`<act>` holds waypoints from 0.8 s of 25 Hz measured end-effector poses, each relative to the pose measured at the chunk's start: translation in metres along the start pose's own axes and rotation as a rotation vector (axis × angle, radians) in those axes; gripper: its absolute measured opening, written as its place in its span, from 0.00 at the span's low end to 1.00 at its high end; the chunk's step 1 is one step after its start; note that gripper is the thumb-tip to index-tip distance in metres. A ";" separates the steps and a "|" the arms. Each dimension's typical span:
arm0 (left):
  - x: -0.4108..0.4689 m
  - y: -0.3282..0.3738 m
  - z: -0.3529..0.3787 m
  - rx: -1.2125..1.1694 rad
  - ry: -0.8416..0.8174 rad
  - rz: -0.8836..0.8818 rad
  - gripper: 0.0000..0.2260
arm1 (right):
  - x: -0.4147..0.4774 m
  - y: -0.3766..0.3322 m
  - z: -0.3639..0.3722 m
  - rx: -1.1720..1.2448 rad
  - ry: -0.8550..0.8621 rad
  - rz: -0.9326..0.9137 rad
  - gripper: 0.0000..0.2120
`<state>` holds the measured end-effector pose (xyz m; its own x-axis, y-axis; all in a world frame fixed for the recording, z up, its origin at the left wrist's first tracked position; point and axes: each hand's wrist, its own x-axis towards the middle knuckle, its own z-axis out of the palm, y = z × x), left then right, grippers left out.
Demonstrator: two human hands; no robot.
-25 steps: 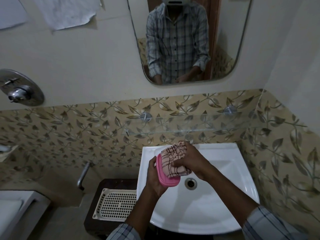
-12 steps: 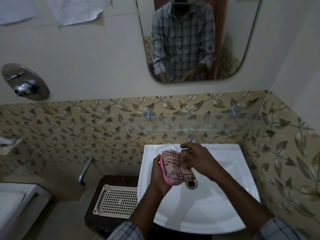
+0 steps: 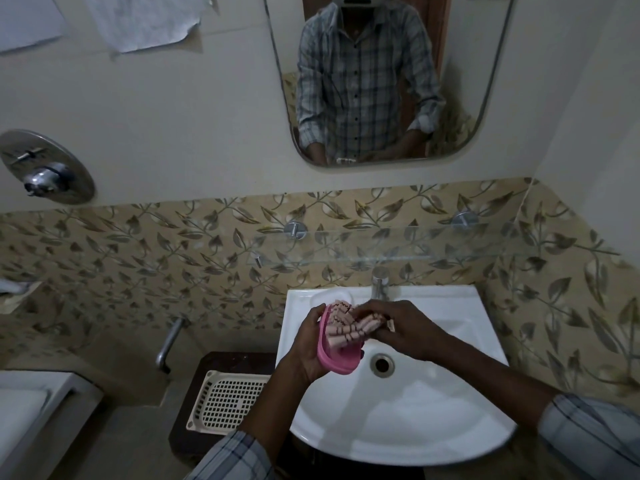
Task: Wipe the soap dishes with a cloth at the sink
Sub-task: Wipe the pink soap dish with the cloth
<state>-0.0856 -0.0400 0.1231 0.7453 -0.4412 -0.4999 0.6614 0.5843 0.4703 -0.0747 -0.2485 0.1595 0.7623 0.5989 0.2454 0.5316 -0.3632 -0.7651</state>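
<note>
Left forearm (image 3: 273,403) bare, rising from the bottom centre, with the left sleeve (image 3: 235,459) checked and pushed back. Left hand (image 3: 308,344) is cupped, fingers curled round the back of the pink soap dish (image 3: 337,363), which is held tilted on edge. Right forearm (image 3: 485,372) bare, entering from the lower right and angled up-left, with the right sleeve (image 3: 588,434) at the frame edge. Right hand (image 3: 405,327) is palm down, fingers curled, gripping the bunched cloth (image 3: 349,327) against the dish's inner face. The hands are close together.

The checked cloth (image 3: 349,327) now bunches at the far end of the pink soap dish (image 3: 341,362), baring its near end; the right hand (image 3: 405,329) sits further right, gripping the cloth's edge.
</note>
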 end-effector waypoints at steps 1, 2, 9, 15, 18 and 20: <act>0.000 0.000 -0.001 0.012 0.026 0.010 0.25 | 0.001 0.000 0.004 0.292 0.110 0.187 0.13; 0.000 -0.001 -0.002 0.004 0.047 0.018 0.24 | 0.002 0.001 0.009 0.577 0.237 0.322 0.11; -0.004 -0.002 -0.005 -0.041 0.174 -0.043 0.27 | 0.006 0.004 0.036 1.504 0.554 0.659 0.19; -0.011 0.003 -0.006 -0.088 0.190 -0.059 0.27 | 0.001 0.020 0.027 1.255 0.575 0.728 0.17; -0.009 0.006 -0.008 -0.086 0.191 -0.070 0.28 | 0.011 0.015 0.019 0.666 0.606 0.581 0.13; -0.004 0.007 -0.006 -0.113 0.190 -0.089 0.27 | 0.015 0.005 0.027 0.362 0.586 0.445 0.13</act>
<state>-0.0845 -0.0305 0.1234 0.6482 -0.3648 -0.6684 0.7021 0.6262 0.3391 -0.0707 -0.2217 0.1433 0.9962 -0.0540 0.0679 0.0581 -0.1660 -0.9844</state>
